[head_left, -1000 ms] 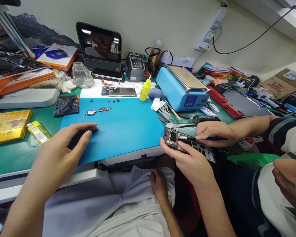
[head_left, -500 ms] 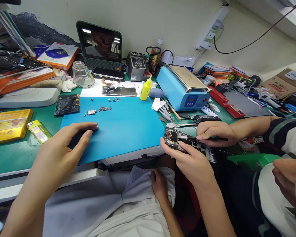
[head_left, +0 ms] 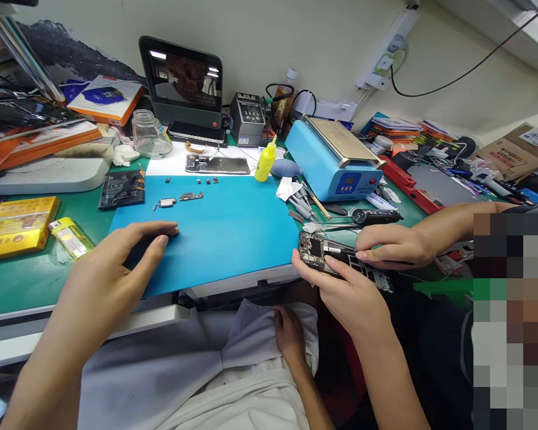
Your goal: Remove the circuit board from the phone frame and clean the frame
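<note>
Right hand (head_left: 345,295) is pinching the light, probably fragile opened phone (head_left: 312,249) by its edges; left hand (head_left: 112,263) is resting open, empty.

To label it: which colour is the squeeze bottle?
Yellow; the squeeze bottle shows in the head view.

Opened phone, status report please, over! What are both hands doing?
Left hand flat on blue mat, holding nothing. Right hand holds opened phone at the mat's edge. Co-worker's hand has a tool tip on it.
</note>
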Available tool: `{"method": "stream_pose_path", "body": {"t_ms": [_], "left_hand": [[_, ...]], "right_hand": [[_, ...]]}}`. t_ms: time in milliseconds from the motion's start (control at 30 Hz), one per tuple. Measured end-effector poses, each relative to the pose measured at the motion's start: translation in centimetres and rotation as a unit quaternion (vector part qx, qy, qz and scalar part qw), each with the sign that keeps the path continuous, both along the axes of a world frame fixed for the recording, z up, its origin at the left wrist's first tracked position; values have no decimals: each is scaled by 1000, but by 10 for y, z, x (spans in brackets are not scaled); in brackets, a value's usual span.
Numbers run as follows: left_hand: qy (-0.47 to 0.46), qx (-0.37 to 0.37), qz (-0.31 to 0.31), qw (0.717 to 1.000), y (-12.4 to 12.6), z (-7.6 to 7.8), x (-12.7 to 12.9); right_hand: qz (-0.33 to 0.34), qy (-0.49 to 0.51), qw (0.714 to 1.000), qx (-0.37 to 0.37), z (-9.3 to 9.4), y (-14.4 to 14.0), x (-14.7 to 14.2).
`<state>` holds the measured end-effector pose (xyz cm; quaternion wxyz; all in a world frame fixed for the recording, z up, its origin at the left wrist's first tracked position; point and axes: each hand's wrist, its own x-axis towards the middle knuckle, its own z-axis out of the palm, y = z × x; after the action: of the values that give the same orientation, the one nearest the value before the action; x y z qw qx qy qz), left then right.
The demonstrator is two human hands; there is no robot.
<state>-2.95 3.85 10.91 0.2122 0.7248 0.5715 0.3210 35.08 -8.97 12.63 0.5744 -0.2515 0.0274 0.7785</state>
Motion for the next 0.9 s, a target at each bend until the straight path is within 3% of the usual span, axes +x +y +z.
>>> {"method": "stream_pose_path", "body": {"t_ms": [900], "left_hand": [[4, 35, -6, 999, 1, 6, 7]], "right_hand": [[39, -102, 992, 59, -11, 0, 8]]}}
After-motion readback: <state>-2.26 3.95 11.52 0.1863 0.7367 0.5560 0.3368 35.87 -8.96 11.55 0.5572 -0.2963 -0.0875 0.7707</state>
